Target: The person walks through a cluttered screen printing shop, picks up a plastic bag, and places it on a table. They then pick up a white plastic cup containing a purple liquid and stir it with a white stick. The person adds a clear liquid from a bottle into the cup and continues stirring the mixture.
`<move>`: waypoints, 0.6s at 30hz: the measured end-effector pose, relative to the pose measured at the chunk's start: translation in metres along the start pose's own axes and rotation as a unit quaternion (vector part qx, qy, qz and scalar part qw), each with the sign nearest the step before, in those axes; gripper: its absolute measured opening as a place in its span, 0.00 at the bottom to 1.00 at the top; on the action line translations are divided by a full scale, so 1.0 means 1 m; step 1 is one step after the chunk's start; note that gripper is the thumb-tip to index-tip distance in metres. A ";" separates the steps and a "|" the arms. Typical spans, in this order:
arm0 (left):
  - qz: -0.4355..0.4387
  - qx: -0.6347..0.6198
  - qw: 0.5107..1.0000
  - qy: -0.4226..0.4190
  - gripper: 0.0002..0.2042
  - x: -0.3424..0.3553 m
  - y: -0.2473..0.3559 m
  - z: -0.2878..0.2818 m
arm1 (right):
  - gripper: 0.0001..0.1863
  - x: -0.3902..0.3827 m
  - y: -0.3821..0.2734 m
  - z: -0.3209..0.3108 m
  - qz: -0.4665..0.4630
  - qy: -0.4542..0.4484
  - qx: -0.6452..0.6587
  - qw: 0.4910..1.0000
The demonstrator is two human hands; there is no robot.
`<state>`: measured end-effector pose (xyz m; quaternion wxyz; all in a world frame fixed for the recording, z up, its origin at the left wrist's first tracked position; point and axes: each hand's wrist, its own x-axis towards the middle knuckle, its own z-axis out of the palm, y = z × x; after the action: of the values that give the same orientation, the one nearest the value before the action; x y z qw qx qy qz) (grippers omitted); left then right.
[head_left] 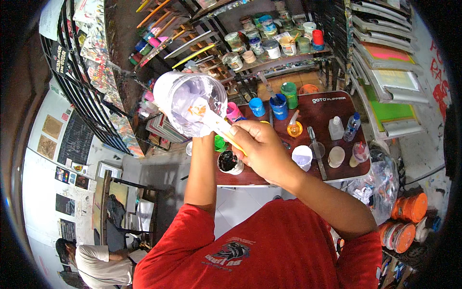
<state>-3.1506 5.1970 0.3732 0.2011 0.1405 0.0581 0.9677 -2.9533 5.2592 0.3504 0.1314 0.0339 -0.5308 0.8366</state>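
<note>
My left hand (205, 139) holds up a white plastic tub (164, 94), tilted with its mouth toward me. The tub hides most of that hand's fingers. Pale lilac-white paint smears its inner wall, with an orange streak at the bottom. In my right hand (260, 148) is a spatula (220, 126), gripped by its yellowish handle. Its paint-coated blade reaches into the tub's mouth. Just below, on the dark red table (317, 113), stand a cup of black paint (230, 163) and a green cup (220, 143), partly hidden by my hands.
Blue pots (278, 110), a green jar (289, 92), a white cup (302, 157), a long flat metal tool (318, 156) and a water bottle (352, 127) stand or lie on the table. Behind is a shelf of paint jars (272, 48). Screen frames (392, 111) hang right. A person (98, 265) is lower left.
</note>
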 end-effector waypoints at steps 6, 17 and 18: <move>-0.053 0.063 0.950 -0.300 0.28 0.009 0.018 -0.032 | 0.16 0.002 0.016 -0.001 -0.116 0.023 -0.106 0.987; -0.024 0.126 0.954 -0.272 0.31 0.019 0.029 -0.036 | 0.16 -0.001 0.007 -0.010 -0.125 0.022 -0.140 0.982; -0.024 0.128 0.954 -0.270 0.32 0.020 0.029 -0.038 | 0.16 -0.001 0.006 -0.012 -0.127 0.017 -0.148 0.981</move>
<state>-3.1901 5.1769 0.3472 0.2126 0.4194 0.1289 0.8731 -2.9526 5.2671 0.3400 0.2489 0.0665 -0.6379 0.7258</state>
